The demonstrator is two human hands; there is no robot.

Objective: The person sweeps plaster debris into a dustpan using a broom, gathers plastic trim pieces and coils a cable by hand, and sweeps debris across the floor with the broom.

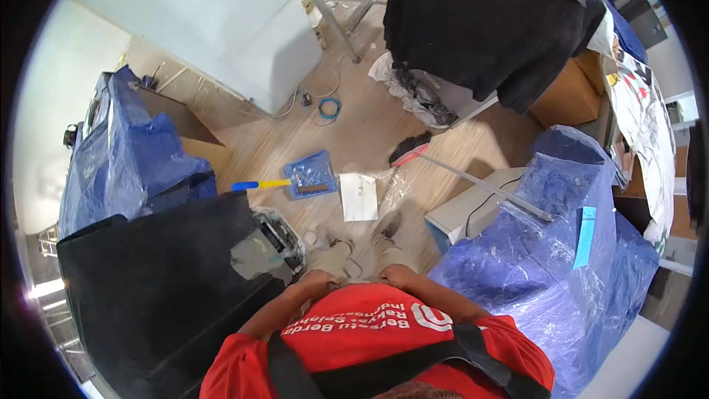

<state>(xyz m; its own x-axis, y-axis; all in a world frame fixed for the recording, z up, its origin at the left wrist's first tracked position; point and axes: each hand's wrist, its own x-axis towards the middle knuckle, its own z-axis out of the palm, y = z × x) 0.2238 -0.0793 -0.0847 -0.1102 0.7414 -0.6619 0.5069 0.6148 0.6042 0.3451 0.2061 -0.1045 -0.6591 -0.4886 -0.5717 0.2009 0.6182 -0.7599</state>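
Observation:
My left hand (319, 281) is at my waist, fingers curled on the beige trousers (330, 259) just past the hem of the red shirt. On the other side my right hand (399, 275) is closed on the trousers at the same height; its fingertips are partly hidden. Beyond my feet a white sheet of paper (359, 197) lies on the floor. To its left lies a blue dustpan (311, 175) with debris in it and a yellow-and-blue handle. A broom (410, 150) with dark bristles and a red edge leans by its metal pole against the wrapped furniture at right.
Blue plastic-wrapped furniture (532, 251) stands at right, more wrapped furniture (144, 144) at left. A black-covered block (159, 273) is near my left side. Ahead are a coil of blue cable (329, 108), a metal ladder (329, 7) and a black cloth (480, 22).

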